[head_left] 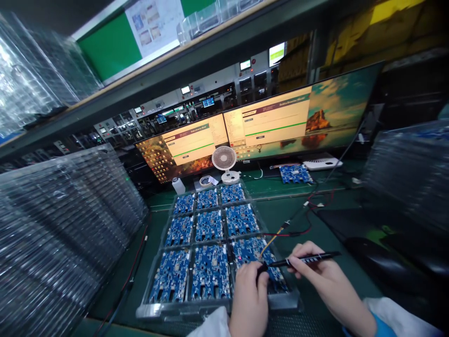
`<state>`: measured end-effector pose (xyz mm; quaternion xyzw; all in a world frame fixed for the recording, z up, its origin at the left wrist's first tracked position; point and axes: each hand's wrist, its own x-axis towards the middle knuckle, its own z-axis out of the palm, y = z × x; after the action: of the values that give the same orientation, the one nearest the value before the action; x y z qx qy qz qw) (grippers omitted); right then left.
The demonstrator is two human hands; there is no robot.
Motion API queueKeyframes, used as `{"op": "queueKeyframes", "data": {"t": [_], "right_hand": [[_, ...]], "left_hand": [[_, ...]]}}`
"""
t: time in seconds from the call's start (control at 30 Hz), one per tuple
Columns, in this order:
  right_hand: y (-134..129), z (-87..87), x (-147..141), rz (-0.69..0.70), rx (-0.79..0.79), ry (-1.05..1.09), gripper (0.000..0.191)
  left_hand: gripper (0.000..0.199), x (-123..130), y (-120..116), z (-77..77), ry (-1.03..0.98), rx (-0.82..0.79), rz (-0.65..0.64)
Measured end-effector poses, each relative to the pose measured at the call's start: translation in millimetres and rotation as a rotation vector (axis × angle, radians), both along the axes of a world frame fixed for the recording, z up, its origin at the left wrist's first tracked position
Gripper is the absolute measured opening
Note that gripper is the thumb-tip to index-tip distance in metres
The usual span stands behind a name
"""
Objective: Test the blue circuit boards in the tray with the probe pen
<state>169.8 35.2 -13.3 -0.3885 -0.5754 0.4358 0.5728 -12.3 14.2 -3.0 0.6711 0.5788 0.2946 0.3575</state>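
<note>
A clear plastic tray (150, 310) holds several blue circuit boards in rows. At its front right corner, my left hand (250, 290) is closed on a small black piece, which may be the pen's cap, over the near right board (249, 248). My right hand (315, 274) pinches a black marker pen (308, 259), its left end pointing at the black piece. Whether the pen and that piece touch is hard to tell. A yellow cable (271, 243) runs to the near right board, where a small red light shows beside my left fingers.
Stacked clear trays (63, 234) rise at the left, with more (414, 173) at the right. Behind the tray stand a white fan (224, 161), a white bottle (178, 186) and two monitors (277, 117). Another blue board (295, 174) lies at the back. Red and black wires cross the right side.
</note>
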Motion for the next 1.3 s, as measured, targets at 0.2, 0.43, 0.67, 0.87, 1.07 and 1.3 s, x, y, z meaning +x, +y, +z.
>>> {"op": "queueKeyframes", "data": {"t": [0.2, 0.43, 0.67, 0.87, 1.07, 1.3], "right_hand": [[-15, 1.5, -4, 0.233, -0.014, -0.012, 0.055], [-25, 6.6, 21, 0.316, 0.012, -0.066, 0.055], [-3, -17.6, 55, -0.084, -0.014, 0.079, 0.057], [-1, -23.4, 56, -0.159, -0.093, 0.208, 0.062], [0, -20.2, 59, -0.183, -0.139, 0.318, 0.062], [4, -19.7, 61, -0.184, -0.183, 0.404, 0.061]], "left_hand": [[0.029, -3, -10, 1.3, 0.061, -0.052, -0.267], [0.026, 1, -10, 15.8, 0.017, -0.088, -0.423], [0.021, 7, 34, 25.7, 0.337, 0.032, -0.013], [0.035, 33, 44, 27.3, 0.780, -0.047, -0.110], [0.033, 36, 52, 31.7, 0.799, 0.080, -0.126], [0.027, 56, 86, 14.1, 0.738, 0.155, -0.022]]}}
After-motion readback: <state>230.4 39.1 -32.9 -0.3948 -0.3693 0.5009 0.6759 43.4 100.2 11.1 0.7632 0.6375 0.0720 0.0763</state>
